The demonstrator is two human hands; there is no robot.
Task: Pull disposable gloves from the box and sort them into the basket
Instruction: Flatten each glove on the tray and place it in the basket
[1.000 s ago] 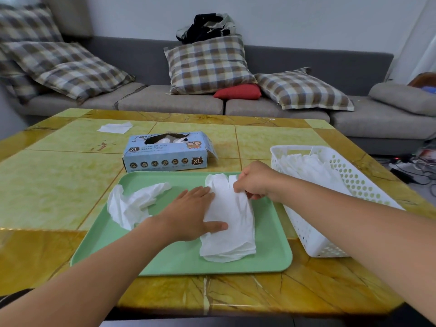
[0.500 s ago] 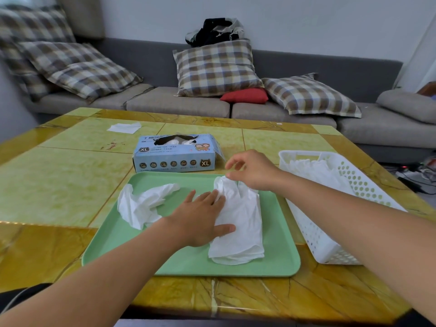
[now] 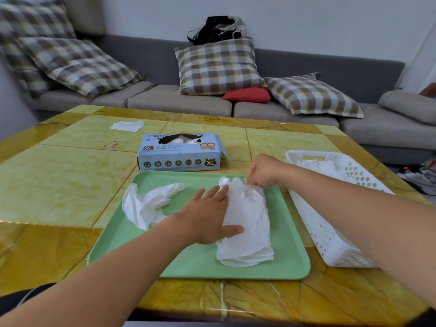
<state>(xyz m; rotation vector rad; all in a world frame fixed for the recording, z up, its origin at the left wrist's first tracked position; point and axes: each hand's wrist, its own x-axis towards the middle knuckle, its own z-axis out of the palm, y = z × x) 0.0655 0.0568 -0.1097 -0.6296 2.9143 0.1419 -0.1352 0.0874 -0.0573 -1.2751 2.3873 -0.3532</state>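
1. Gloves lie in a flattened stack of gloves [image 3: 246, 223] on the green tray [image 3: 195, 263], fingertips toward the box [image 3: 181, 152], as a person tidies them at a yellow table [image 3: 59, 180].
2. Left hand [image 3: 207, 220] rests flat and spread on the stack's near-left side, pressing it to the tray; right hand [image 3: 263, 171] pinches the glove fingers at the far end, its own fingers curled.
3. Risk, as judged: a pull by the right hand against thin, clingy film could drag only the top glove and skew the pile, or stretch a finger.
4. Should the left hand lift early, the whole stack may slide toward the white basket [image 3: 330, 234], which sits just beside the tray and already holds gloves.
5. One crumpled glove [image 3: 146, 204] waits loose on the tray's left; a careless sweep of the left forearm could snag it.
6. More gloves show in the box's opening.
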